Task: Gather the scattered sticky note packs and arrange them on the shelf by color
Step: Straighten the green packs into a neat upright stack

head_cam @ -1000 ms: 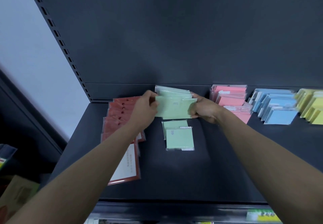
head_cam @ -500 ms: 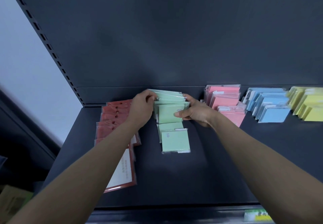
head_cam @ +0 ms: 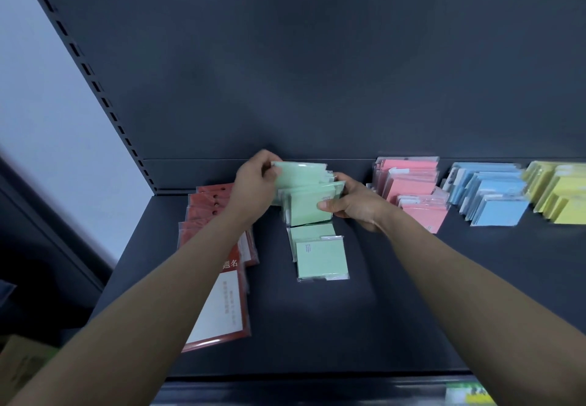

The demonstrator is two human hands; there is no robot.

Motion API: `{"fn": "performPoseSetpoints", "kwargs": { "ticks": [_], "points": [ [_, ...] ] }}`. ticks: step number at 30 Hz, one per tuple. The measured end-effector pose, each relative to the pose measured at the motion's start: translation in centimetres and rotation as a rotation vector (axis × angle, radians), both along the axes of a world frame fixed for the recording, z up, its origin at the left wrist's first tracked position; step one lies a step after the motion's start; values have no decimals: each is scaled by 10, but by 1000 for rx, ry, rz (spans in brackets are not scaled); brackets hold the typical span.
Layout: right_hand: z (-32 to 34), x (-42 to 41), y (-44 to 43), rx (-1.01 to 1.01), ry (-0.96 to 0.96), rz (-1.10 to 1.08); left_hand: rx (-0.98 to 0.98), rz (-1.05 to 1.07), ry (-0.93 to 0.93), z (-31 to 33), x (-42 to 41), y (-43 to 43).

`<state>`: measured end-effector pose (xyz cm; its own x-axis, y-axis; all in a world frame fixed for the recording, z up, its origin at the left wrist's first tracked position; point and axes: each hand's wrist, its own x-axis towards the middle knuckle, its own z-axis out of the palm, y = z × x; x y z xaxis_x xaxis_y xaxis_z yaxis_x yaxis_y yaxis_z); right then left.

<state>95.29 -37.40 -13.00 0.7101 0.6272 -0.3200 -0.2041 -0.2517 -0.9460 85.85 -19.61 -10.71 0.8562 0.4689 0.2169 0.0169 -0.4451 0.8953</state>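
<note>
Head view, reported near to far. The shelf [head_cam: 412,310] is dark matte metal, and a green label strip [head_cam: 469,396] shows at its front lip (blurred, unreadable). At near left lies a fan of red-bordered card packs [head_cam: 218,307] in glossy sleeves, with white panels carrying printed characters.

At centre, two flat green packs [head_cam: 320,258] lie overlapped on the shelf. They are thin squares in clear film that catches the light. Just behind them, the leaning green packs [head_cam: 312,205] stand tilted toward the back panel [head_cam: 317,56].

The left hand [head_cam: 253,190] pinches the upper left corner of the rearmost pack, fingers curled. The right hand [head_cam: 355,205] grips the front pack, thumb on its face and fingers wrapped behind the right edge.

To the right sit shingled rows of pink packs [head_cam: 412,190], blue packs [head_cam: 494,196] and yellow packs [head_cam: 561,193].

Judgement: the step in hand is squaring the green row. It would be done well by pressing the edges flush from both sides with an even lean. The film looks slippery, so the packs may slide or fan out. The two flat packs are not yet joined to the row.
</note>
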Motion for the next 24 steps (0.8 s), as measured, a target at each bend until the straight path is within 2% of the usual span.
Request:
{"fn": "performPoseSetpoints", "kwargs": {
  "ticks": [4,7,11,16,19,22,24],
  "points": [
    [0,3,5,-16,-13,-26,1,148,-175,14,-9,12],
    [1,6,7,-47,-37,-27,1,116,-209,19,-20,14],
    [6,8,7,-48,-46,-24,82,31,3,3,-26,6],
    [5,6,2,41,65,50,124,-41,168,-15,-17,-12],
    [5,2,2,1,14,71,61,4,174,-14,-7,-19],
    [2,-1,3,-32,-55,5,-27,-15,349,-12,4,-13],
    [0,-2,3,-28,-59,-4,-132,-73,379,-12,9,-9]
  ]
}}
